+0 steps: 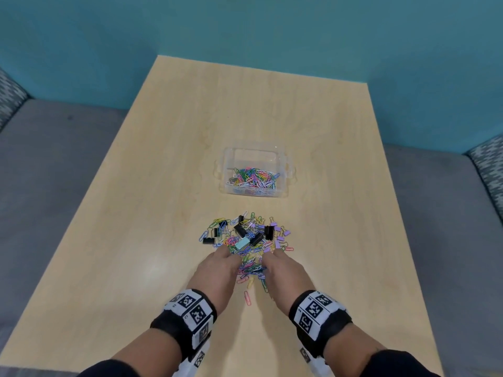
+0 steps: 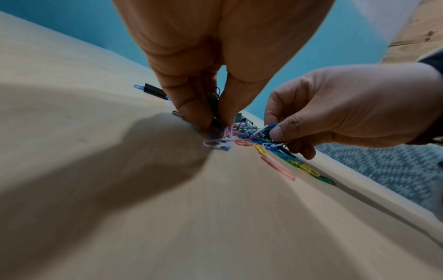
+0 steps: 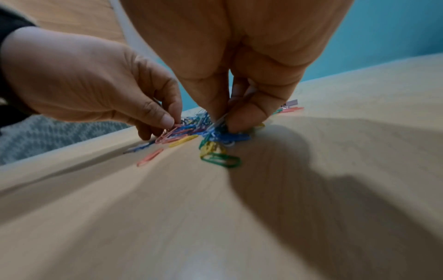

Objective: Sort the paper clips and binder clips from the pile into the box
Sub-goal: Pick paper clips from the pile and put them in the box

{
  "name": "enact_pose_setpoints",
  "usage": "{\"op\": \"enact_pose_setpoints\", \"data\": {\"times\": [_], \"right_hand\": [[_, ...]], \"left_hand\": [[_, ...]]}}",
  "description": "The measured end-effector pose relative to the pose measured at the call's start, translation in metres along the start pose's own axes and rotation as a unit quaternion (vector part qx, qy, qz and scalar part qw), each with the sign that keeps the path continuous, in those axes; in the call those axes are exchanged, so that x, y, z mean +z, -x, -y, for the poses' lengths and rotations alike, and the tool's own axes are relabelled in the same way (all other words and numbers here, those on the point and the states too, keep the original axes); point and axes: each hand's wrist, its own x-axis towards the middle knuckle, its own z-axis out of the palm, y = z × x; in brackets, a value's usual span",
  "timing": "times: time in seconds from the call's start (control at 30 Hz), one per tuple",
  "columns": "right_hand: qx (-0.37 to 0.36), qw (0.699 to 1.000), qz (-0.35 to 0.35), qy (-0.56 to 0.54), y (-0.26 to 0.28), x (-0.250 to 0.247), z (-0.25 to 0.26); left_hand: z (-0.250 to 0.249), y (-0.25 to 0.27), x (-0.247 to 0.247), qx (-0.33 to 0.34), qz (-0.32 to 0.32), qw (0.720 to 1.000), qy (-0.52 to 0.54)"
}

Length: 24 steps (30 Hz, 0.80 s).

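A mixed pile (image 1: 245, 238) of coloured paper clips and black (image 1: 241, 230), teal (image 1: 242, 243) and purple binder clips lies on the wooden table, near the front. Behind it stands a clear plastic box (image 1: 283, 170) with several coloured paper clips inside. Both hands reach into the pile's near edge. My left hand (image 1: 227, 261) pinches paper clips between thumb and fingers (image 2: 191, 113); the right wrist view shows its thumb on a pink clip (image 3: 177, 125). My right hand (image 1: 272, 261) pinches a bunch of blue clips (image 2: 269, 128) at its fingertips (image 3: 242, 121).
Loose clips trail toward me from the pile, among them a pink one (image 1: 247, 297) and a green one (image 3: 221, 160). The table (image 1: 163, 186) is bordered by grey seat cushions (image 1: 54, 159) on both sides and a teal wall behind.
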Motion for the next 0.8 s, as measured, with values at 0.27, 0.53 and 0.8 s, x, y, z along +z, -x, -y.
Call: {"op": "enact_pose_setpoints", "data": {"times": [0.27, 0.53, 0.8], "right_hand": [[0.135, 0.948, 0.024, -0.286, -0.001, -0.011, -0.013], [0.144, 0.882, 0.01, -0.449, -0.03, -0.071, -0.004], [0.086, 0.952, -0.112, -0.273, -0.131, -0.135, -0.003]], "left_hand": [[0.01, -0.001, -0.012, -0.091, 0.008, 0.973, 0.213], [0.003, -0.032, -0.071, -0.141, 0.023, 0.857, 0.494], [-0.009, -0.139, -0.134, -0.066, -0.058, 0.92, 0.382]]}}
